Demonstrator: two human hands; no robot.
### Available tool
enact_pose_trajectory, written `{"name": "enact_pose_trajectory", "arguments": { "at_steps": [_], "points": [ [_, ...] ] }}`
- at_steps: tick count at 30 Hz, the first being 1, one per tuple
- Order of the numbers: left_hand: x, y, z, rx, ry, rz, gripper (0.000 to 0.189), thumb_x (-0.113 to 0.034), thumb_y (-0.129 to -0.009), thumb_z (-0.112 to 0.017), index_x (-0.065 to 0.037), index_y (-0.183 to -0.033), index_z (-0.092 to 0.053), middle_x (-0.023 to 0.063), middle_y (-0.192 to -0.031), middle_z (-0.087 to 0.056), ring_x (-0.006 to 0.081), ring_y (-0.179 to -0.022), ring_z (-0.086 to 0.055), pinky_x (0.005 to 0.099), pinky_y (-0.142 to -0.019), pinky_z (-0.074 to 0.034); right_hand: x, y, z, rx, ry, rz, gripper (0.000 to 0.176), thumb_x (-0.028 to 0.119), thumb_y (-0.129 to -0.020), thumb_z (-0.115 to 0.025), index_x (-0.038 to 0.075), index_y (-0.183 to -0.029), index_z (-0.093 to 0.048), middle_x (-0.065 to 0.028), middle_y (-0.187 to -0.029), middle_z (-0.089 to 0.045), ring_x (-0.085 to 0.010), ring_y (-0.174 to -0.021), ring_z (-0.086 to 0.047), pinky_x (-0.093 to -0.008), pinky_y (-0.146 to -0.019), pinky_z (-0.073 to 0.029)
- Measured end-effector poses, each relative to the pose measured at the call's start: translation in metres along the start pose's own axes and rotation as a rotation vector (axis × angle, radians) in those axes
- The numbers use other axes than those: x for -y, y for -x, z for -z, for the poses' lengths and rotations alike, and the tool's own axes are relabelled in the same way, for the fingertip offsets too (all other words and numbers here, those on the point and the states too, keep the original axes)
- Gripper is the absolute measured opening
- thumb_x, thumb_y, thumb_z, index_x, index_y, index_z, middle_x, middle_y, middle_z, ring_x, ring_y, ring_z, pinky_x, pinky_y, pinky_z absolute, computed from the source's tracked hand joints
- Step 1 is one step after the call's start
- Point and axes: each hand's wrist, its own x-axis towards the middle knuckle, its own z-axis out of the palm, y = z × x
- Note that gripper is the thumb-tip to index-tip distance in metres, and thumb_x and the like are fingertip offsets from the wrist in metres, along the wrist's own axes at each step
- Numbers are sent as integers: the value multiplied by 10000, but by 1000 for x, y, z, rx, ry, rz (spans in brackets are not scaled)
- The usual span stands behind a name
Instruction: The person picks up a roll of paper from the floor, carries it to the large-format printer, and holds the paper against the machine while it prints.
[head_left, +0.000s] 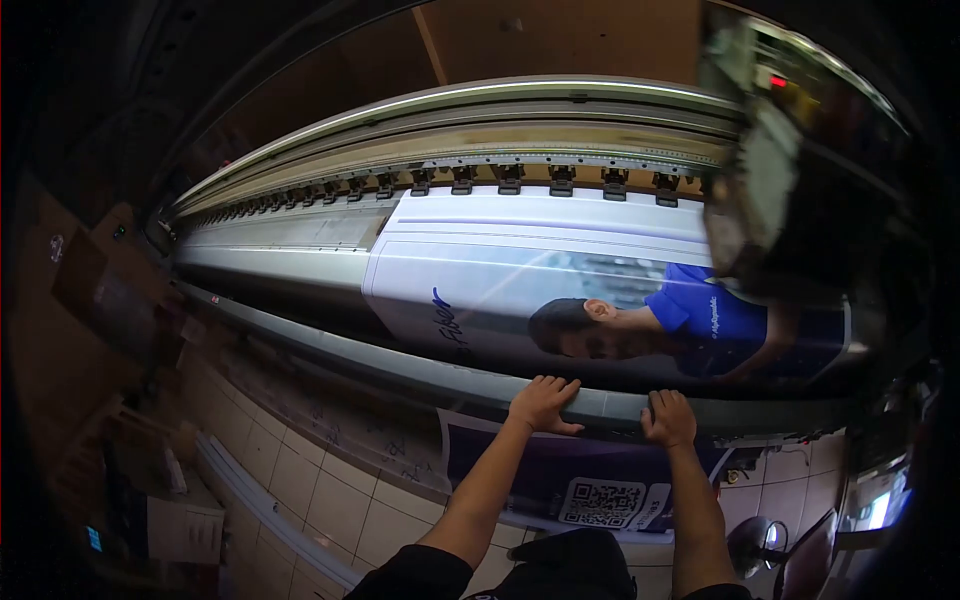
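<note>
Both hands rest on the long grey front bar [400,364] of a wide-format printer. My left hand [546,404] has its fingers over the bar's top edge and its thumb below, gripping it. To its right, my right hand [670,418] curls its fingers over the same bar. Behind the bar lies a printed banner [480,290] with a person in a blue shirt and purple lettering. Its lower part [540,482], dark purple with a QR code, hangs below the bar. The print carriage [775,190], blurred, stands at the right over the banner.
A row of black pinch rollers [510,180] runs along the printer's rail [450,110]. Cardboard boxes [185,525] stand at the lower left beside long pale tubes [270,515]. A round-topped stool or mirror-like object [757,543] is at the lower right on the tiled floor [340,503].
</note>
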Motion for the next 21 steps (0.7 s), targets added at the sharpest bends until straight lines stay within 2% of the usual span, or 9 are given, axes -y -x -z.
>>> {"name": "enact_pose_trajectory", "arguments": {
  "at_steps": [4, 6, 8, 12, 14, 17, 19, 21],
  "points": [
    [-1, -1, 2, -7, -30, -21, 927, -690, -660, -786, -56, -1307, -587, 139, -1053, -633, 316, -980, -621, 410, -924, -478, -5, 0, -8, -63, 35, 20, 338, 303, -831, -616, 21, -1017, -632, -162, -961, -611, -340, -961, -593, -452, -872, -485],
    [-1, 0, 0, 11, -28, -20, 940, -686, -655, -793, -50, -1315, -585, 147, -1056, -630, 323, -991, -617, 415, -934, -476, 2, 0, 2, 69, -3, -44, 348, 304, -832, -618, 17, -1029, -632, -162, -954, -606, -343, -949, -588, -460, -868, -483],
    [1, 0, -3, -53, 14, -40, 932, -683, -660, -792, -51, -1312, -584, 146, -1046, -632, 326, -993, -616, 423, -925, -480, 6, -1, 1, 15, -26, -21, 355, 300, -829, -623, 13, -1038, -637, -162, -944, -599, -348, -934, -581, -466, -866, -480],
    [-3, -2, 5, 19, 1, -26, 893, -696, -670, -780, -58, -1269, -599, 147, -1022, -636, 321, -941, -622, 420, -870, -486, -2, 1, -3, -11, -15, 20, 349, 296, -827, -624, 6, -1018, -651, -164, -920, -606, -347, -918, -593, -449, -866, -489],
    [2, 0, -5, -49, -24, -62, 887, -715, -669, -768, -66, -1250, -605, 145, -1010, -631, 316, -915, -621, 419, -850, -487, -1, 2, -4, -70, 15, 22, 344, 290, -819, -635, 6, -1012, -653, -156, -912, -602, -345, -905, -590, -449, -854, -490],
    [0, 4, -2, -7, -39, -70, 892, -717, -664, -769, -65, -1252, -610, 143, -1019, -633, 317, -919, -623, 419, -849, -487, 4, 0, 1, -106, 3, 37, 331, 286, -808, -647, 13, -995, -650, -152, -900, -597, -340, -899, -590, -453, -843, -492],
    [-1, 1, -1, -8, -31, -32, 895, -718, -657, -773, -64, -1247, -618, 141, -1022, -634, 320, -916, -624, 415, -843, -485, 9, -5, 5, -66, -44, 11, 281, 265, -805, -651, 29, -956, -636, -147, -876, -591, -337, -886, -595, -451, -837, -493],
    [0, 0, -4, -33, -4, -101, 893, -718, -654, -776, -64, -1242, -622, 141, -1023, -634, 320, -917, -623, 413, -840, -483, 6, 0, 6, -62, -59, -15, 253, 255, -815, -644, 43, -951, -628, -135, -862, -593, -332, -869, -599, -447, -835, -494]
  ]
}}
